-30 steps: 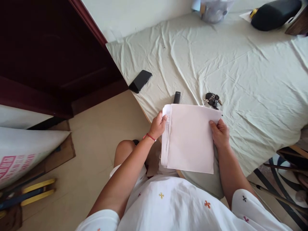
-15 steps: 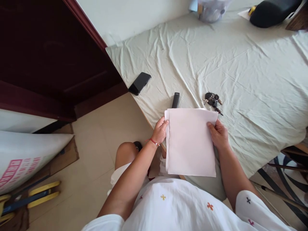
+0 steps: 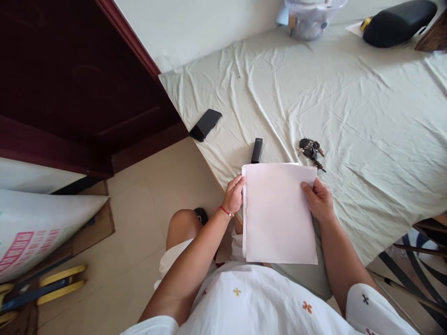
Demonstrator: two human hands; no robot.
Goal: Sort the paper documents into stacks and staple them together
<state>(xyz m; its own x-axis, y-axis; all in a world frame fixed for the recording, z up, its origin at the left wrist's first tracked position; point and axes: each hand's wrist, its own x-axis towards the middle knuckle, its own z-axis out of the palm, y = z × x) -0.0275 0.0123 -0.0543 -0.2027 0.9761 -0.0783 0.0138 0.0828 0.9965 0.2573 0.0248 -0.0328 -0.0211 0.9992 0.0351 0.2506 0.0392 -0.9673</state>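
Observation:
I hold a stack of white paper sheets (image 3: 277, 211) over the near edge of a table covered with a pale green cloth (image 3: 349, 102). My left hand (image 3: 233, 194) grips the stack's left edge near the top; a red string sits on that wrist. My right hand (image 3: 318, 200) grips the right edge, thumb on top. The sheets' edges are lined up squarely. Just beyond the stack lie a small black stapler-like object (image 3: 257, 150) and a bunch of keys (image 3: 310, 150).
A black phone (image 3: 205, 124) lies near the table's left edge. At the far end stand a clear plastic container (image 3: 309, 18) and a black padded object (image 3: 396, 22). A dark red door (image 3: 70, 83) is at left; a printed sack (image 3: 38, 228) and yellow-blue tool handles (image 3: 45, 288) rest on the floor.
The fanned left edges of the sheets have been squared into one even stack. The stack has come slightly lower and nearer to me, both hands keeping hold.

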